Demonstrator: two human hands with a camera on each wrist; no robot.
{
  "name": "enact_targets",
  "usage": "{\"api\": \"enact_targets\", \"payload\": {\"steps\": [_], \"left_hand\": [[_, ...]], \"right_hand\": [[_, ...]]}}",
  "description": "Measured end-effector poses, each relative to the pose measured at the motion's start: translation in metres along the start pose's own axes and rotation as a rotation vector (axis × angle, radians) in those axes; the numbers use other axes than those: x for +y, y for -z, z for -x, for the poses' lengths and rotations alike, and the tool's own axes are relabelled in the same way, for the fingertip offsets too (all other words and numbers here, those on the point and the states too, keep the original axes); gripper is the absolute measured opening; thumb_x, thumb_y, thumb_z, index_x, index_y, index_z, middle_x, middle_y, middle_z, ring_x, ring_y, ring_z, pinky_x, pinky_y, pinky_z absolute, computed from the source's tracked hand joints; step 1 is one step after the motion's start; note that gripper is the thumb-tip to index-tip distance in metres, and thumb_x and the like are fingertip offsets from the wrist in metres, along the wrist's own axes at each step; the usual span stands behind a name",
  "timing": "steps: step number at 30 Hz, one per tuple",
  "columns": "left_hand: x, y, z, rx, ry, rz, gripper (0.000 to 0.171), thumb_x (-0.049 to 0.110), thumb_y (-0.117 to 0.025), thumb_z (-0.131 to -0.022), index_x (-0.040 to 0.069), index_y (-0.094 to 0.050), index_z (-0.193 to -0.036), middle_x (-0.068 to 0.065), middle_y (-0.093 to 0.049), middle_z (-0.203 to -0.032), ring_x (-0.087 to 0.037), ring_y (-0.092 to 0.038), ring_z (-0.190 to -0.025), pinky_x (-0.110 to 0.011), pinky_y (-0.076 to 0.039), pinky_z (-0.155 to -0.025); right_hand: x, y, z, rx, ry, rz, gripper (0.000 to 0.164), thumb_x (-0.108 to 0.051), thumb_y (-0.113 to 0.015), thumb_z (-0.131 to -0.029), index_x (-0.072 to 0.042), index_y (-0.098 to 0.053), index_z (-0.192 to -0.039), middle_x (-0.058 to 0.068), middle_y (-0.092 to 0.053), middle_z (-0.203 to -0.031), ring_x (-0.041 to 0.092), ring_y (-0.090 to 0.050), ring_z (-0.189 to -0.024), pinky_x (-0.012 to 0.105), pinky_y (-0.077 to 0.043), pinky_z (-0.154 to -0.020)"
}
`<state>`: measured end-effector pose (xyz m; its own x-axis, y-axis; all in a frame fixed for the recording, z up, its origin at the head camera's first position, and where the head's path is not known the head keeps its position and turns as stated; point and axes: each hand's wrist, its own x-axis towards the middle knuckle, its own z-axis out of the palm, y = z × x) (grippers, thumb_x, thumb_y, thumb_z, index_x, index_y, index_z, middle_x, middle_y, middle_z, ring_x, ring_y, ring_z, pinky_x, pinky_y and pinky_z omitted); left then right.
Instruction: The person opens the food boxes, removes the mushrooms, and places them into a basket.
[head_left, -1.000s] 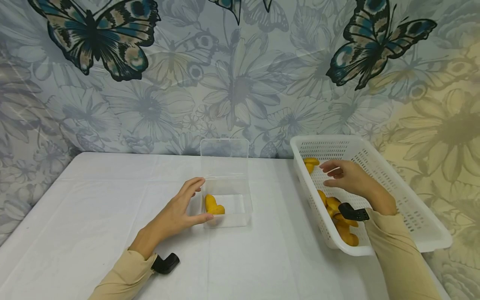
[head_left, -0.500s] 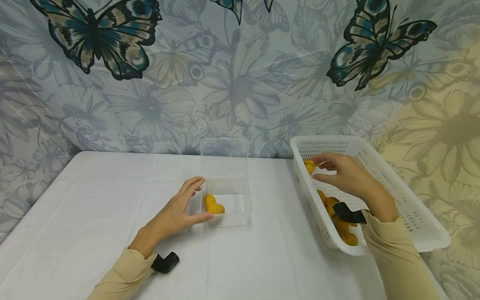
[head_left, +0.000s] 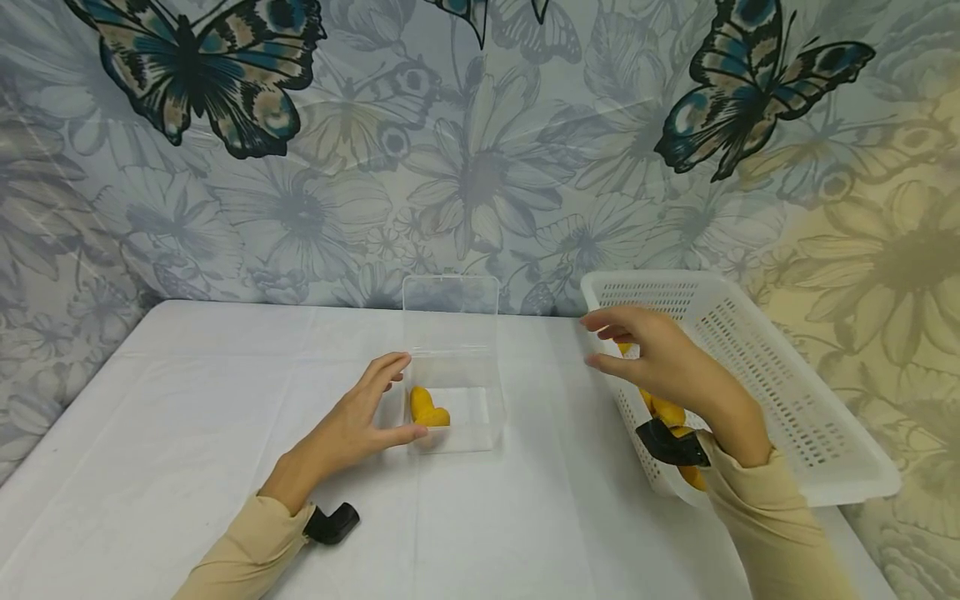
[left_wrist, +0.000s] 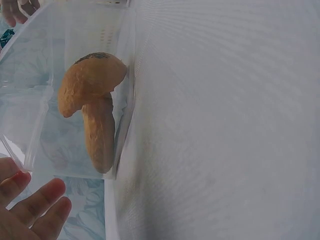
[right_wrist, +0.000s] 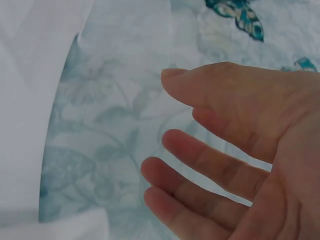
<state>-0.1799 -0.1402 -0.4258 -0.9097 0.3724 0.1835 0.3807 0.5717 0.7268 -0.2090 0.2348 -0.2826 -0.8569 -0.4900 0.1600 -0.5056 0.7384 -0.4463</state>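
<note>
In the head view, my left hand (head_left: 345, 433) spreads its thumb and fingers at the left side of a clear plastic box (head_left: 474, 408) with its lid raised; contact is hard to confirm. A yellow-brown mushroom (head_left: 427, 412) lies inside the box, and the left wrist view shows its rounded cap and thick stem (left_wrist: 99, 135). My right hand (head_left: 671, 358) hovers over the left rim of a white basket (head_left: 795, 408), holding nothing. Its separated fingers (right_wrist: 200, 155) show in the right wrist view. More mushrooms (head_left: 666, 410) sit in the basket, partly hidden by the right hand and arm.
A white cloth (head_left: 187, 433) covers the table. Behind it hangs a floral backdrop (head_left: 480, 183) with butterflies. The box's raised lid (head_left: 450, 312) stands near the table's back edge, and the basket sits at the right.
My right hand has moved left from inside the basket, past the mushroom near its far left corner, to above the left rim. The left hand and the mushroom in the box stay put.
</note>
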Motion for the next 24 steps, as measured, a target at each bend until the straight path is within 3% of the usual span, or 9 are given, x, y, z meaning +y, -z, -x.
{"api": "enact_targets", "payload": {"steps": [24], "left_hand": [[0.0,0.0,0.0,-0.004,0.002,0.01,0.097,0.052,-0.078,-0.081,0.021,-0.026,-0.156,0.002,-0.025,-0.16,-0.029,-0.047,-0.135,-0.053,-0.045,-0.109]], "right_hand": [[-0.028,-0.05,-0.021,-0.069,0.067,-0.088,0.041,-0.013,-0.076,-0.087,-0.006,-0.063,-0.126,0.008,-0.067,-0.123,0.027,-0.064,-0.108,0.044,-0.054,-0.095]]}}
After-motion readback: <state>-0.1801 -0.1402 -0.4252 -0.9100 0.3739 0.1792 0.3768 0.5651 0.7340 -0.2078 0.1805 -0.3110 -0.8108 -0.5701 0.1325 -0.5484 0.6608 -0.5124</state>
